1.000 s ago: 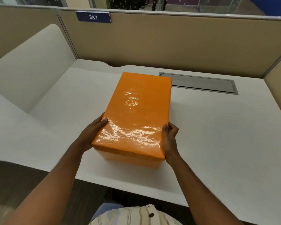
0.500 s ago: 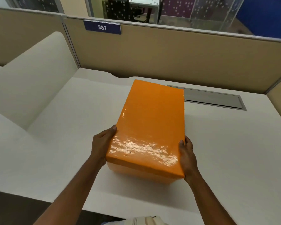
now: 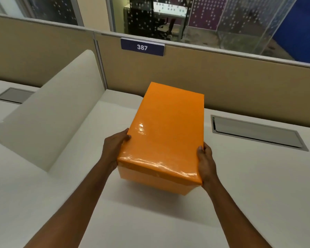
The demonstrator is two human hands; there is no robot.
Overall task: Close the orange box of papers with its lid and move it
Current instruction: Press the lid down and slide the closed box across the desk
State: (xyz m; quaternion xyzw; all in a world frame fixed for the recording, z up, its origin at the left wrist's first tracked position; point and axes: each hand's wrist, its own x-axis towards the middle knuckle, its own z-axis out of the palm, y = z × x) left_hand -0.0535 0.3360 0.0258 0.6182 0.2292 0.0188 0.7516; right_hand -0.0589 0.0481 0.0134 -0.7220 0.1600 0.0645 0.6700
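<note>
The orange box [image 3: 165, 181] has its glossy orange lid [image 3: 168, 129] fitted over it, so the papers inside are hidden. It is held up above the white desk [image 3: 249, 185], its near end raised with a shadow beneath. My left hand [image 3: 115, 147] grips the left side near the front corner. My right hand [image 3: 205, 161] grips the right side near the front corner, thumb on the lid's edge.
A white curved divider [image 3: 48, 115] stands to the left. A beige partition [image 3: 222, 83] with a blue 387 plate [image 3: 142, 47] runs along the back. A grey cable hatch [image 3: 256, 133] is set into the desk at right, another hatch [image 3: 13, 95] at far left.
Both hands have lifted the closed box off the desk and carried it forward toward the back partition. The view has tilted up.
</note>
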